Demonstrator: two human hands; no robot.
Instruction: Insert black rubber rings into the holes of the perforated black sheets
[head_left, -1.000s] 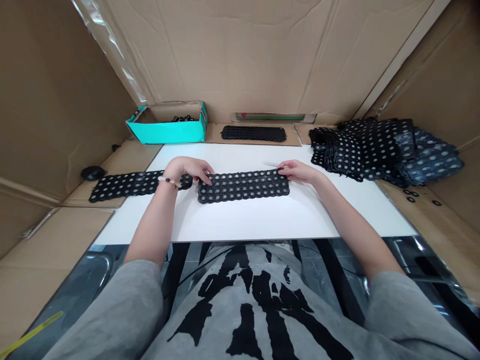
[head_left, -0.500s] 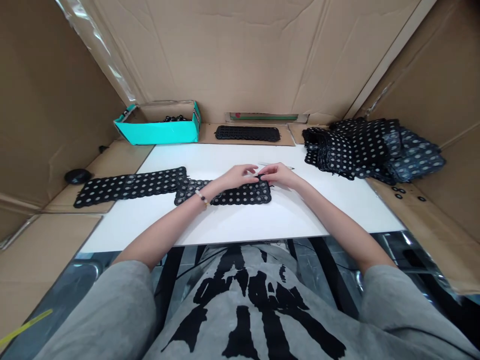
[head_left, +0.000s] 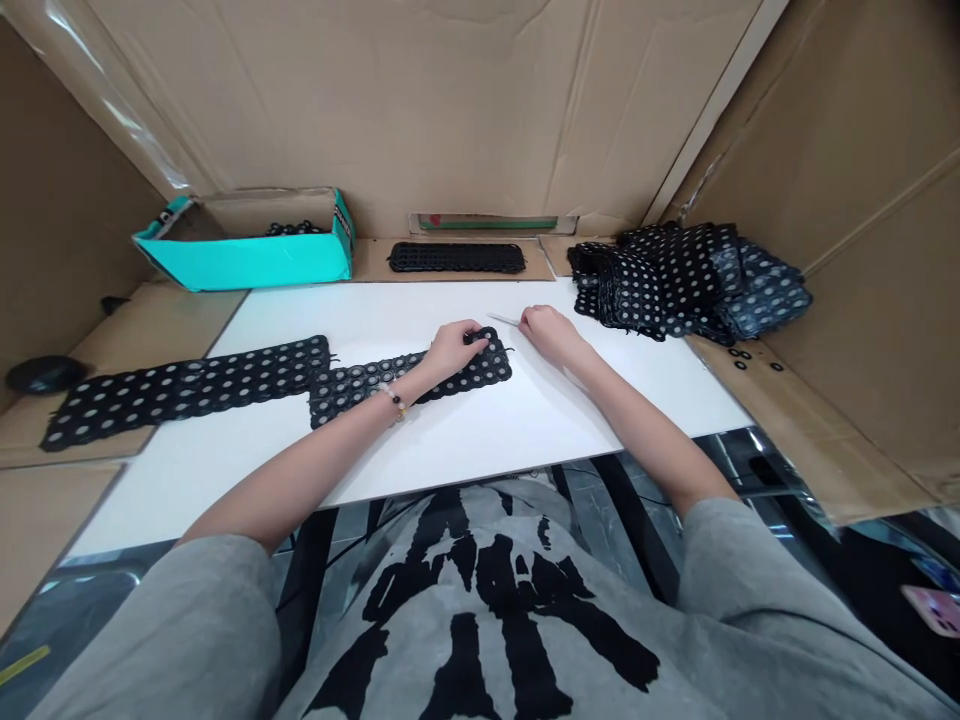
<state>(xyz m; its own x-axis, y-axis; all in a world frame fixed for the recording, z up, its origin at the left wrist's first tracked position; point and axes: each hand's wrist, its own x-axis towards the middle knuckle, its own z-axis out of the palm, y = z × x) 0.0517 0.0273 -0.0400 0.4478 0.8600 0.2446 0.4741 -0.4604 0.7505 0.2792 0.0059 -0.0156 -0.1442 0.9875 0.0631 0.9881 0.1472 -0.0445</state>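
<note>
In the head view, a black strip of joined rings with pale round openings (head_left: 352, 384) lies on the white tabletop. My left hand (head_left: 452, 350) is closed on its right end, thumb and fingers pinching the upper edge, which is slightly raised. To the right, my right hand (head_left: 551, 332) has its fingers closed at the right end of a slim, pale, pointed tool (head_left: 503, 319); its exact kind is too small to make out. A second, longer dotted black strip (head_left: 187, 388) lies to the left, meeting the first strip's left end.
A turquoise-fronted box (head_left: 247, 262) with black rings inside stands back left. A black strip (head_left: 456, 257) lies on cardboard at the back. Dotted black pieces are piled (head_left: 675, 280) back right, with several loose rings (head_left: 740, 354) nearby. A dark round object (head_left: 46, 374) sits far left.
My right hand has left the strip's end and closed at the pale tool lying behind it. My left hand still pinches the strip. The whole view has shifted.
</note>
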